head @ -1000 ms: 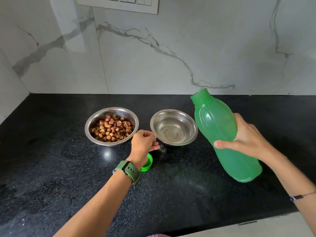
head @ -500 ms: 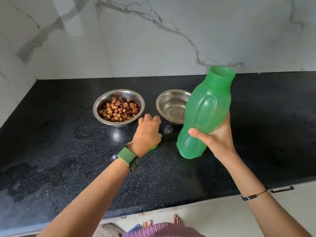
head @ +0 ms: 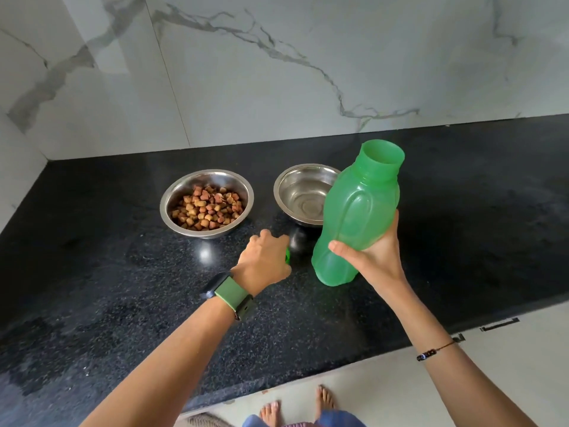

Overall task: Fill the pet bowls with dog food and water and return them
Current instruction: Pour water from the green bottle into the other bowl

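On black countertop (head: 92,272) | kibble-filled bowl (head: 207,203) left, steel bowl (head: 303,194) right, near each other | right hand (head: 374,257) grips uncapped green bottle (head: 357,217), upright, fronting steel bowl | left hand (head: 264,261) curled over green cap (head: 288,257).

Two steel bowls stand on the bench (head: 92,272): one bowl of kibble (head: 207,203) at the left, one bowl without kibble (head: 303,194) at the right. One green bottle (head: 358,211), uncapped. One green cap (head: 287,255), mostly hidden. Two hands: the left hand (head: 264,261) and the right hand (head: 374,257). One green-strapped watch (head: 232,295), one thin bracelet (head: 434,349), two bare feet (head: 297,406).
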